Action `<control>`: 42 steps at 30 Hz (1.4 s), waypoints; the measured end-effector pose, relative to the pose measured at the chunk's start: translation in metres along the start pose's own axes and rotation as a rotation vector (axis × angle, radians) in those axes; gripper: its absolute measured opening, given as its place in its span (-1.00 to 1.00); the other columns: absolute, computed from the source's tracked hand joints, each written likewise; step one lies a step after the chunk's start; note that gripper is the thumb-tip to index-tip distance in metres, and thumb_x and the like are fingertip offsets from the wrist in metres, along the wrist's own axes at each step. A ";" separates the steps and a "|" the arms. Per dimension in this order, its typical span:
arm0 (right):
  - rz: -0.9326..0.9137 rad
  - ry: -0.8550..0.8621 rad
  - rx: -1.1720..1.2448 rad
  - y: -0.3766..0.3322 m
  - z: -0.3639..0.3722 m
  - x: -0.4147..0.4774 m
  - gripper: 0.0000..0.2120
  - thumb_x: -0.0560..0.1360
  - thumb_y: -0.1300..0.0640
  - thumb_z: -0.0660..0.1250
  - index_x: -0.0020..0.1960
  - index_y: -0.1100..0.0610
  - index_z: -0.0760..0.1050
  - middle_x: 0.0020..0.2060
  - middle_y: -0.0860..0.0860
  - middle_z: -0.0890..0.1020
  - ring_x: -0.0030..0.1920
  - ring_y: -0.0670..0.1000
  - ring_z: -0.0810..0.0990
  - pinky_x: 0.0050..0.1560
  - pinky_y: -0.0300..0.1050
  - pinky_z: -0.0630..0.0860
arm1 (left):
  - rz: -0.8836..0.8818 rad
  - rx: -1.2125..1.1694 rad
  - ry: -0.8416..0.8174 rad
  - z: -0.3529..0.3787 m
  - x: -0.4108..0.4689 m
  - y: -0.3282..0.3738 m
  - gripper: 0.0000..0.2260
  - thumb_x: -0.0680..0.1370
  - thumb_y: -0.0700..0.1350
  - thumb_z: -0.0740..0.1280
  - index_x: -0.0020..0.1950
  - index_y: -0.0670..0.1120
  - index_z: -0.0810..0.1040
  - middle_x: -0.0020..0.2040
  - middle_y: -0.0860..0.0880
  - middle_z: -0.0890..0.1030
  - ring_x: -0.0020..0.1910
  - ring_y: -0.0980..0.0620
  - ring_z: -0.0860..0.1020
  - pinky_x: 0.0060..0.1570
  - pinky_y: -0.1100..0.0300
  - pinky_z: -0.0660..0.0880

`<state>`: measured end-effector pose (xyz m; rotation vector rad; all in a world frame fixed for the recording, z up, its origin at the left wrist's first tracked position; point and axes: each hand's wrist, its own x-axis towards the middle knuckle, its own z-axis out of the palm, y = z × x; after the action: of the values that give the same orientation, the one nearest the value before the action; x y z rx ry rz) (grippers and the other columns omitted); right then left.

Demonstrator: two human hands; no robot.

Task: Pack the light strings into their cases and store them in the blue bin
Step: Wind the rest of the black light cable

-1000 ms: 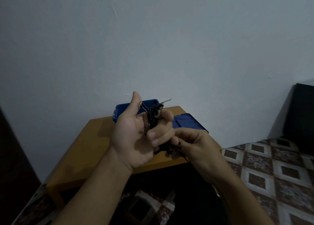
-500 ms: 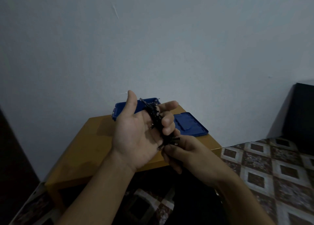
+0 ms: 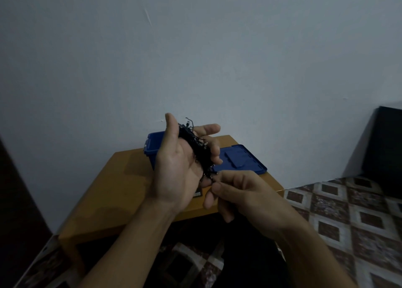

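A black light string (image 3: 196, 148) is bunched into a coil across the palm of my left hand (image 3: 178, 168), whose fingers curl loosely round it. Just below, my right hand (image 3: 237, 192) pinches the loose end of the string at the coil's lower edge. Both hands are raised above the wooden table (image 3: 121, 185). Behind my left hand stands the blue bin (image 3: 152, 148), mostly hidden. Its blue lid (image 3: 241, 159) lies flat on the table to the right. A small dark case (image 3: 199, 193) peeks out on the table under my left hand.
The table stands against a pale wall. A patterned tiled floor (image 3: 348, 211) spreads to the right, with a dark piece of furniture (image 3: 387, 148) at the far right. Dark shapes lie under the table and along the left edge.
My left hand's fingers have spread wider round the coil, and the coil looks bulkier. My right hand has shifted slightly down and right while keeping hold of the string's end.
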<state>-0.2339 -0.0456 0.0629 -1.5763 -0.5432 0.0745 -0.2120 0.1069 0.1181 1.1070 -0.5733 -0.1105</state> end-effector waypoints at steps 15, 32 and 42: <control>0.043 0.094 -0.139 -0.014 -0.004 -0.007 -0.76 0.66 0.17 0.23 0.05 0.30 0.60 -0.32 0.04 0.63 -0.40 0.01 0.41 -0.33 -0.19 0.37 | -0.043 0.216 -0.051 -0.008 0.003 -0.011 -0.21 0.49 0.38 -0.09 0.33 -0.22 0.46 -0.05 -0.18 0.62 -0.06 -0.11 0.51 0.04 0.04 0.47; -0.050 0.259 0.025 -0.023 -0.005 -0.009 -0.69 0.47 0.00 0.38 -0.36 0.12 0.41 -0.49 -0.02 0.33 -0.48 -0.02 0.29 -0.43 -0.19 0.30 | -0.123 0.349 0.096 -0.015 0.022 -0.033 -0.10 0.08 0.71 0.11 0.04 0.03 0.54 -0.01 -0.09 0.73 0.11 -0.11 0.64 0.38 -0.10 0.36; -0.167 0.365 0.007 -0.024 -0.010 -0.010 -0.78 0.57 0.14 0.32 -0.24 0.16 0.55 -0.52 -0.06 0.43 -0.49 0.00 0.35 -0.43 -0.14 0.31 | -0.292 0.499 -0.027 -0.032 0.035 -0.044 0.18 -0.14 0.75 0.08 0.00 -0.18 0.66 -0.25 -0.21 0.70 -0.33 -0.09 0.63 -0.14 0.01 0.49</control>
<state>-0.2464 -0.0588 0.0838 -1.4873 -0.3826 -0.3319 -0.1578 0.1001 0.0834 1.6750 -0.4706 -0.2445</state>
